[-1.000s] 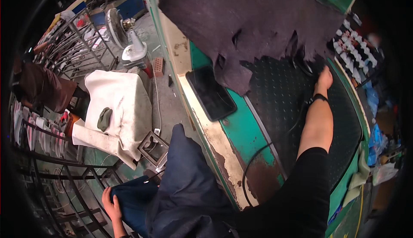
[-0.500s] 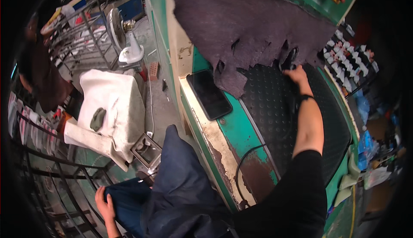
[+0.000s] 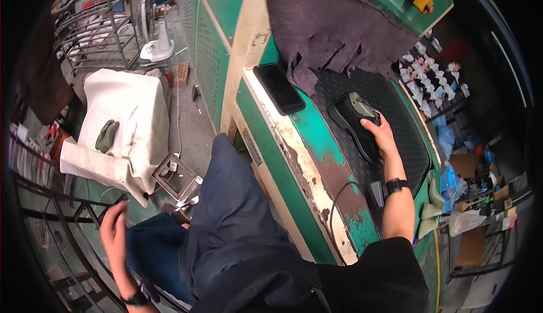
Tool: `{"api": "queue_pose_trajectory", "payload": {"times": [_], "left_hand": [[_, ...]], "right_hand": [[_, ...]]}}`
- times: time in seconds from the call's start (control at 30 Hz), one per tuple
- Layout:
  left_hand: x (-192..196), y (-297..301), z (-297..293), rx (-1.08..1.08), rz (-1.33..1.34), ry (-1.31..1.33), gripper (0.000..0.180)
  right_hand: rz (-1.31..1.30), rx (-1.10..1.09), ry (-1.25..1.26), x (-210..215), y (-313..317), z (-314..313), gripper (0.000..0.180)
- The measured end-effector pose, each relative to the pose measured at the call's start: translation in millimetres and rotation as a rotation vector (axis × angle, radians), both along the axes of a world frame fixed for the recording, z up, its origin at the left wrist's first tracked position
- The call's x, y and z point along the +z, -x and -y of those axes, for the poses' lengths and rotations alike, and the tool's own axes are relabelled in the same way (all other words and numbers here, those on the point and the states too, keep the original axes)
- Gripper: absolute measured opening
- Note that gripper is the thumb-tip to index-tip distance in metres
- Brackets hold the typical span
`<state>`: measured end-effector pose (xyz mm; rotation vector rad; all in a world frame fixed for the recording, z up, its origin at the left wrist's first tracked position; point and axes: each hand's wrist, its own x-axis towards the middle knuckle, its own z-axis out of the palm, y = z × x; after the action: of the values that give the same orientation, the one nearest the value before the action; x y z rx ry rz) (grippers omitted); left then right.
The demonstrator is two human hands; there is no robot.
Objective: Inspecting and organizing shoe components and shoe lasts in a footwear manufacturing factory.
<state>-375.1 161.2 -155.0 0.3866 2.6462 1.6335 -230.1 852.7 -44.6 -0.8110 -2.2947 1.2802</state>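
Observation:
A black shoe with an olive-green part [image 3: 356,104] is in my right hand [image 3: 382,136], with the fingers closed round its side. It is just over or touching the studded black rubber belt [image 3: 404,157]; I cannot tell which. Beyond it, a ragged dark purple-brown cloth flap [image 3: 342,21] hangs across the machine opening. My left hand [image 3: 114,231], holding nothing, is raised beside my left thigh with its fingers stretched out and apart.
A phone [image 3: 279,89] lies on the green machine ledge. A yellow-and-black switch box [image 3: 421,1] juts out above. At left, a pale cloth-covered stand [image 3: 127,112] bears an olive piece [image 3: 107,136]; behind it are a fan [image 3: 155,35] and metal rack [image 3: 99,35].
My right hand has come back from the cloth flap's edge toward me, and the shoe now shows in it. My left hand has lifted off my thigh. The view has shifted.

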Motion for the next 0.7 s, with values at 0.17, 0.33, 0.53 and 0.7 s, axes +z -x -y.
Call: {"api": "queue_pose_trajectory", "payload": {"times": [0.17,0.33,0.53,0.7], "left_hand": [[43.1,-2.2,-104.2,-0.485,0.074,-0.175,0.027],[39.4,-26.9,-149.6,-0.863,0.108,-0.578,0.070],[59.6,-61.0,-148.9,-0.920,0.015,-0.661,0.124],[-9.3,-95.2,-105.5,-0.594,0.737,-0.960,0.100]], "right_hand": [[-0.210,-0.258,0.341,15.7,-12.5,-1.5,0.049],[-0.624,0.084,0.895,53.7,5.7,142.2,0.067],[-0.693,0.807,1.050,19.1,67.8,340.2,0.076],[-0.346,0.739,1.037,-75.1,107.3,373.9,0.076]]}}
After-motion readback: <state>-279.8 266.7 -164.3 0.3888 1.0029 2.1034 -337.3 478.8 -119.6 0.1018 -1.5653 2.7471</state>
